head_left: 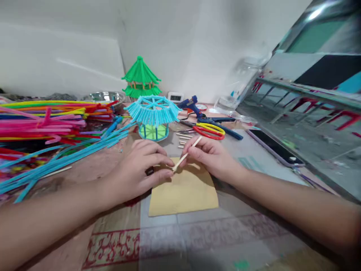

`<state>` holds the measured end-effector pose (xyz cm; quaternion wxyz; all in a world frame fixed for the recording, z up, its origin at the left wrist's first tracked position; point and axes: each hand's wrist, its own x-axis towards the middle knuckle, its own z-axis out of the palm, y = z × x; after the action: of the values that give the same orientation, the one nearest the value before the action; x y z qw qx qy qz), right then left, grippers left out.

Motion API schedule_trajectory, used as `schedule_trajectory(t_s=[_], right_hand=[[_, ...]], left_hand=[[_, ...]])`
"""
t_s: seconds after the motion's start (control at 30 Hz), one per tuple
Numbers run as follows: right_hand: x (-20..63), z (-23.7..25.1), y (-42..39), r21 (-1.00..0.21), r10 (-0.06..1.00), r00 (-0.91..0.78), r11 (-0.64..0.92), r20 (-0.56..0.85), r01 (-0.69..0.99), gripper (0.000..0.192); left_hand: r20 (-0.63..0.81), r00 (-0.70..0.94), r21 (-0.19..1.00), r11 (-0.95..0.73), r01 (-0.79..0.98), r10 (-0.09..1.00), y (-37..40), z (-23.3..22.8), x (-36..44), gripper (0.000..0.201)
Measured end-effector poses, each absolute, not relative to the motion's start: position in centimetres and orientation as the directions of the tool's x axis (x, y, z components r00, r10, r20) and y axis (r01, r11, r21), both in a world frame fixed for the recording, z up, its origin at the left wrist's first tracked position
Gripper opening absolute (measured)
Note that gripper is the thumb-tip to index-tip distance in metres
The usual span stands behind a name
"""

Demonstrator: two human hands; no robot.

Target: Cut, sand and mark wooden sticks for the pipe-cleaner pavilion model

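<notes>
Single Pale Stick [180, 162], Held over a Yellow Card [183, 195]

Right hand [208, 154]: one; thumb and fingers pinched on the stick, which slants up toward the far right corner of the tabletop [118, 222].
Left hand [143, 165]: one; thumb and forefinger at the stick's lower end. Grip or mere touch: cannot be told. The two hands nearly meet.
Card: one; flat, mid-tabletop, below the hands, straight side toward the near edge.
Short sticks [184, 137]: several; beyond the card, toward the far edge.
Blue model [153, 113]: one; upright, left of the short sticks.
Green model [141, 75]: one; behind the blue, by the far edge.
Glue gun [191, 107]: one; near the far edge.
Pipe cleaners [42, 120]: many; heaped along the left side.
Phone [276, 146]: one; by the right edge.

Step in hand, as judged: handling or positioning the stick. The next move seems to call for a steady right pinch and careful left fingertips.
</notes>
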<state>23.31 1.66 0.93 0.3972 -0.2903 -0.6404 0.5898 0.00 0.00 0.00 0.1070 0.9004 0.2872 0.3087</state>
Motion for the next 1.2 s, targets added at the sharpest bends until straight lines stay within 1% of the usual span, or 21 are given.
schedule_trajectory(t_s=[0.1,0.3,0.6,0.67,0.73,0.8,0.87,1.0,1.2], right_hand=[[23.0,1.1,1.2,-0.986,0.826,-0.54,0.159,0.163,-0.056,0.019],[22.8,1.1,1.0,-0.983,0.814,-0.557,0.182,0.163,-0.022,0.014],[22.9,0.9,1.1,-0.986,0.811,-0.562,0.157,0.164,-0.061,0.013],[23.1,0.7,1.5,-0.986,0.815,-0.555,0.143,0.167,-0.088,0.014],[23.3,0.4,2.0,-0.982,0.812,-0.555,0.116,0.179,-0.148,0.015],[23.6,0.1,2.6,-0.973,0.798,-0.571,0.079,0.193,-0.218,0.016],[23.6,-0.2,2.9,-0.967,0.781,-0.595,0.042,0.189,-0.252,0.016],[23.5,-0.2,2.9,-0.972,0.771,-0.62,-0.006,0.146,-0.236,0.015],[23.3,0.0,2.8,-0.97,0.768,-0.632,-0.061,0.104,-0.233,0.016]], left_hand=[[0.481,0.664,0.379,-0.819,0.431,0.572,0.0,0.4,0.1,0.013],[0.452,0.686,0.408,-0.816,0.409,0.57,-0.3,0.7,0.2,0.022],[0.45,0.69,0.392,-0.82,0.417,0.566,-0.2,0.6,0.0,0.026],[0.467,0.672,0.384,-0.816,0.431,0.575,-0.2,0.5,0.0,0.025],[0.492,0.649,0.376,-0.814,0.443,0.58,-0.2,0.3,0.0,0.018],[0.51,0.638,0.365,-0.817,0.447,0.577,-0.2,0.2,0.0,0.013],[0.52,0.635,0.357,-0.821,0.447,0.572,-0.1,0.2,0.1,0.012],[0.544,0.631,0.361,-0.834,0.418,0.552,-0.1,0.4,0.3,0.01],[0.547,0.612,0.392,-0.821,0.416,0.571,-0.2,0.3,0.2,0.012]])
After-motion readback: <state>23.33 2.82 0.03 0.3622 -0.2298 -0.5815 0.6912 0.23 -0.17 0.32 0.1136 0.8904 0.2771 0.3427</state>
